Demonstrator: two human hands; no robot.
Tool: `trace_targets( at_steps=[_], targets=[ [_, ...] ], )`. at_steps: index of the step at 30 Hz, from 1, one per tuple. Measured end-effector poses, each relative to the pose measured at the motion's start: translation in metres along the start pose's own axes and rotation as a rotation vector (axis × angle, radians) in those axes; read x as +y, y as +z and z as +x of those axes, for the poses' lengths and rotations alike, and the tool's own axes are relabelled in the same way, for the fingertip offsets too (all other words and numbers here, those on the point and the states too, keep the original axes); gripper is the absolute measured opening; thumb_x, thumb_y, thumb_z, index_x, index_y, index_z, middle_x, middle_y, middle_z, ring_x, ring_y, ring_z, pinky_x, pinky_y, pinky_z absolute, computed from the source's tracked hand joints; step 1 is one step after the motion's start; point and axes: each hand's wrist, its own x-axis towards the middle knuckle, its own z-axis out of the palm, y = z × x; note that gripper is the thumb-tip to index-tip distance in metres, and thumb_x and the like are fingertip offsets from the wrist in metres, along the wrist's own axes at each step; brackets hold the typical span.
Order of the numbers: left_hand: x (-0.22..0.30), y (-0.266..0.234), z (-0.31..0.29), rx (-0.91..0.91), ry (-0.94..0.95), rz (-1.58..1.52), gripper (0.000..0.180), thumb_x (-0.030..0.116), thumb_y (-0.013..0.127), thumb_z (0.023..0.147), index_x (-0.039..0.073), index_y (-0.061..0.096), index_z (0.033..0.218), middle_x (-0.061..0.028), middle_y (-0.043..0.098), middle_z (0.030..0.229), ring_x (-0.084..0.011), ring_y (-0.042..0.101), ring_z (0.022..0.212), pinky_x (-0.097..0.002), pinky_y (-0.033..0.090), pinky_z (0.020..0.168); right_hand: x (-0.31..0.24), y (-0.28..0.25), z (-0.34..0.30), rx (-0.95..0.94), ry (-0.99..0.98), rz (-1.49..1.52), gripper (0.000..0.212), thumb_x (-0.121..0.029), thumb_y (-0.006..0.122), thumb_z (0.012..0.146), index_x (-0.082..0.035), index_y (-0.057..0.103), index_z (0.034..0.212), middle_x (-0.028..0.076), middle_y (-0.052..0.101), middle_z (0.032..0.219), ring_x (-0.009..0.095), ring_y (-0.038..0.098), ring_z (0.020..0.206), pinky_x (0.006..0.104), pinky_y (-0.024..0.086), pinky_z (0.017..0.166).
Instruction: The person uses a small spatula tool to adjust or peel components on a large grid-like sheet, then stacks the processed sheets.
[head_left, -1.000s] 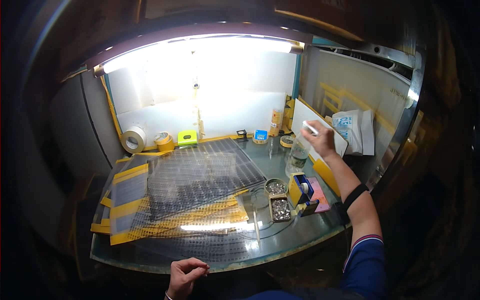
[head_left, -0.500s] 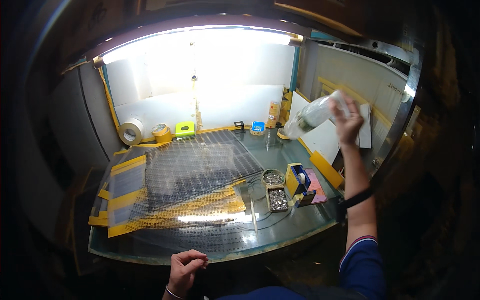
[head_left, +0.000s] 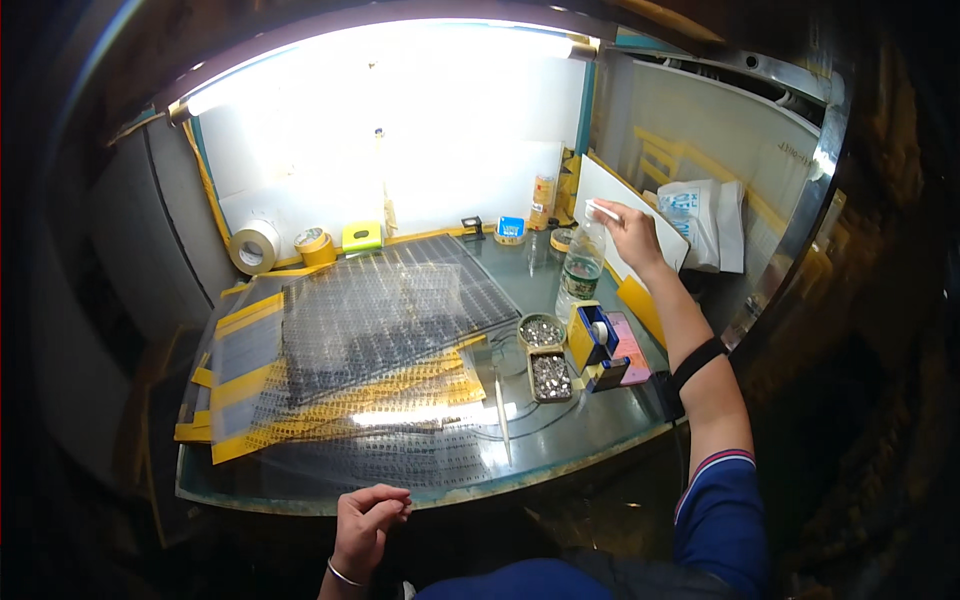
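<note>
A clear plastic bottle with a green label and a white cap stands upright at the back right of the glass tabletop. My right hand reaches out to it, its fingers closed on the top by the cap. At the front edge my left hand hovers with thumb and fingers drawn together; whether anything small sits between the tips is hidden. Beyond it lie dark patterned clear sheets over yellow-edged sheets. A thin white pen-like stick rests to their right.
Two small containers of shiny bits, one round and one rectangular, stand beside a blue-and-yellow tape dispenser. A pink flat item is behind it. Tape rolls and a green hole punch line the back.
My right hand has lowered the bottle from a tilted position in the air to upright on the tabletop, moving left. The left hand has stayed nearly in place.
</note>
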Motion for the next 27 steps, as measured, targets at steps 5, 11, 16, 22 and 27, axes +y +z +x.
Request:
trace_targets(
  at_steps=[5, 11, 16, 22, 27],
  targets=[
    [0.001, 0.015, 0.006, -0.098, -0.028, -0.039, 0.016, -0.005, 0.058, 0.079, -0.01, 0.066, 0.092, -0.0134, 0.065, 0.081, -0.0173, 0.061, 0.07, -0.0257, 0.049, 0.065, -0.044, -0.043, -0.009, 0.21, -0.245, -0.073, 0.019, -0.011, 0.064, 0.086, -0.005, 0.068, 0.103, 0.02, 0.066, 0.104, 0.033, 0.065, 0.094, 0.0331, 0.052, 0.078],
    [-0.003, 0.041, 0.016, -0.13, -0.15, -0.031, 0.032, 0.003, 0.065, 0.081, -0.005, 0.056, 0.111, -0.0116, 0.063, 0.085, -0.0145, 0.057, 0.072, -0.0258, 0.045, 0.065, -0.177, -0.052, -0.146, -0.349, -0.454, 0.187, 0.031, 0.003, 0.066, 0.077, -0.004, 0.067, 0.107, 0.017, 0.065, 0.11, 0.029, 0.065, 0.1, 0.0367, 0.053, 0.08],
    [-0.014, 0.055, 0.02, -0.207, -0.237, -0.162, 0.022, 0.001, 0.064, 0.084, 0.001, 0.054, 0.104, -0.0112, 0.067, 0.083, -0.0138, 0.063, 0.068, -0.0233, 0.051, 0.062, -0.197, -0.006, -0.243, -0.461, -0.235, 0.46, 0.043, 0.009, 0.068, 0.071, -0.005, 0.067, 0.111, 0.018, 0.062, 0.117, 0.029, 0.064, 0.102, 0.0339, 0.052, 0.084],
    [-0.011, 0.055, 0.02, -0.246, -0.252, -0.145, 0.027, 0.001, 0.065, 0.084, 0.001, 0.051, 0.107, -0.0125, 0.067, 0.087, -0.0151, 0.064, 0.072, -0.0233, 0.05, 0.063, -0.207, 0.017, -0.258, -0.385, -0.244, 0.494, 0.045, 0.005, 0.067, 0.072, -0.011, 0.066, 0.114, 0.015, 0.062, 0.116, 0.031, 0.064, 0.097, 0.0366, 0.053, 0.079],
    [-0.006, 0.05, 0.024, -0.243, -0.409, -0.293, 0.031, -0.001, 0.064, 0.082, 0.002, 0.048, 0.109, -0.0099, 0.063, 0.084, -0.0154, 0.062, 0.073, -0.0243, 0.049, 0.065, -0.2, 0.027, -0.264, -0.333, -0.264, 0.521, 0.043, 0.008, 0.07, 0.064, -0.006, 0.069, 0.104, 0.012, 0.064, 0.102, 0.029, 0.064, 0.093, 0.0346, 0.053, 0.077]
  ],
)
